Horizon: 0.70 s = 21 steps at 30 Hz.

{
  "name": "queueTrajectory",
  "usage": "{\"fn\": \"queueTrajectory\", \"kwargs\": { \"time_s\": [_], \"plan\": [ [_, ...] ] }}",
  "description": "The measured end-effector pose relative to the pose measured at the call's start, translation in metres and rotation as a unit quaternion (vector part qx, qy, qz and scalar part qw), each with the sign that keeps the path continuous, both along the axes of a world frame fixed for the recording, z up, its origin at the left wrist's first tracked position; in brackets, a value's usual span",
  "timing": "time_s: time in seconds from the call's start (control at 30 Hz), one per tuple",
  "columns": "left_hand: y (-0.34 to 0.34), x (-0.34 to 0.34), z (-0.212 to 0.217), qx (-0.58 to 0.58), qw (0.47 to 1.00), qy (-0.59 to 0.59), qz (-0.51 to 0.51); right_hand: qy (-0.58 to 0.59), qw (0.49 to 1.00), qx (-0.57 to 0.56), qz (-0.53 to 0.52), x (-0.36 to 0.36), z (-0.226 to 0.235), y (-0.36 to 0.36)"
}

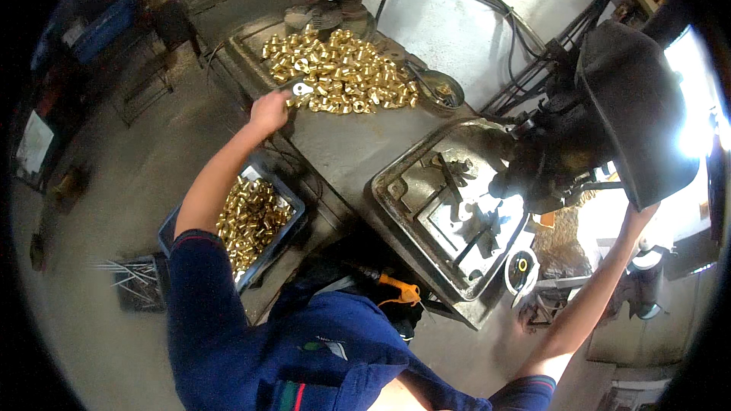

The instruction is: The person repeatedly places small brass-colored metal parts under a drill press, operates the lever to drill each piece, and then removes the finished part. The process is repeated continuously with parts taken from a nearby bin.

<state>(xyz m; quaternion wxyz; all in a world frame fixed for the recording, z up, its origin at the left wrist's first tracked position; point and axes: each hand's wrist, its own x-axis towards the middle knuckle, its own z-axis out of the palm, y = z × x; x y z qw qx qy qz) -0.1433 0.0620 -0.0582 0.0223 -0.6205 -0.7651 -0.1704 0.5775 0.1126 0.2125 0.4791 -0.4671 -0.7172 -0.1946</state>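
Note:
A heap of small brass fittings [346, 76] lies on the far part of the metal worktable. At its near left edge is my left hand [269, 113], with its fingers curled closed. A ratchet wrench [302, 89] with a rounded silver head sticks out from these fingers against the brass pieces; its handle is mostly hidden. My right arm reaches far right to a drill press [560, 137] with a dark hood. Only the wrist and part of my right hand [642, 219] show below the hood's edge, so its fingers are hidden.
A blue bin [295, 222] of brass fittings stands below my left forearm. Under the machine, a metal base [388, 186] carries a fixture. An orange air gun [401, 289] hangs near my body. A round dish [444, 91] sits beside the heap; metal rods [135, 278] lie lower left.

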Motion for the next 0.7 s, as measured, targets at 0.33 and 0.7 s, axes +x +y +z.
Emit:
{"fn": "queueTrajectory", "kwargs": {
  "time_s": [0.33, 0.7],
  "plan": [
    [0.062, -0.001, 0.003, -0.093, 0.978, 0.172, -0.074, -0.035, 0.998, 0.043, -0.019, 0.01, -0.011, -0.002],
    [0.03, 0.041, 0.04, -0.019, 0.932, -0.343, -0.118, 0.1, 0.99, -0.054, -0.081, -0.044, -0.029, -0.066]
  ]
}}
